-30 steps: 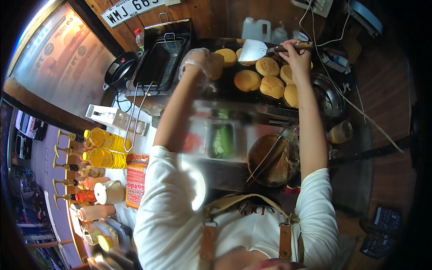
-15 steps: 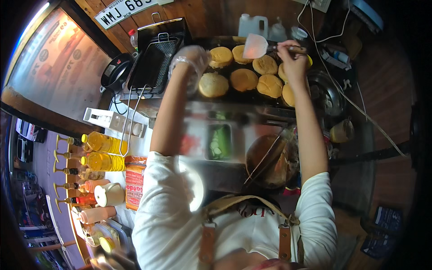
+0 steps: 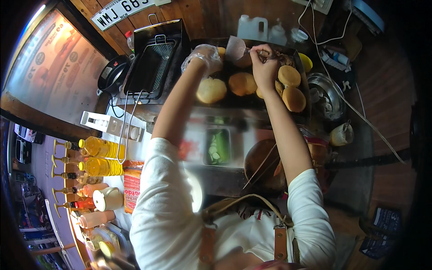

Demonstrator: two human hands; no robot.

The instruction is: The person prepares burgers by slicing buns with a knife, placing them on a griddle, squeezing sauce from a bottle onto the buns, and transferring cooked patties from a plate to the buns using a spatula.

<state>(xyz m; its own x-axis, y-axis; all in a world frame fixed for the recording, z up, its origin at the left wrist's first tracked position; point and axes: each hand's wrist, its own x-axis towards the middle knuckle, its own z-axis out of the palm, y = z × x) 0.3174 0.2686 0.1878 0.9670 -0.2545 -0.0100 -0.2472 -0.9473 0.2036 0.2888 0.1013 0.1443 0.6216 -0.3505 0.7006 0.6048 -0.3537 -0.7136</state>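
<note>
My left hand (image 3: 201, 58), in a clear plastic glove, reaches to the far left of the black griddle (image 3: 243, 102). It is against or just over a bun partly hidden by the glove, and its fingers cannot be made out. My right hand (image 3: 264, 58) is closed round the handle of a spatula (image 3: 235, 48), whose wide blade points left towards the gloved hand. A pale round bun (image 3: 211, 90) lies nearer me, with a browner bun (image 3: 243, 84) beside it. Several buns, among them a golden bun (image 3: 294, 99), are grouped at the right, partly behind my right forearm.
A black grill pan with a mesh rack (image 3: 164, 58) stands left of the griddle. In front are a tray of sliced cucumber (image 3: 219, 146) and a round brown board (image 3: 265, 164). A metal bowl (image 3: 330, 94) is at right; oil bottles (image 3: 102, 166) stand left. A white cable (image 3: 355, 105) hangs at right.
The spatula and my right hand have moved left across the griddle. My left hand has shifted right and over the far left bun. Buns at the right are now bunched closer together.
</note>
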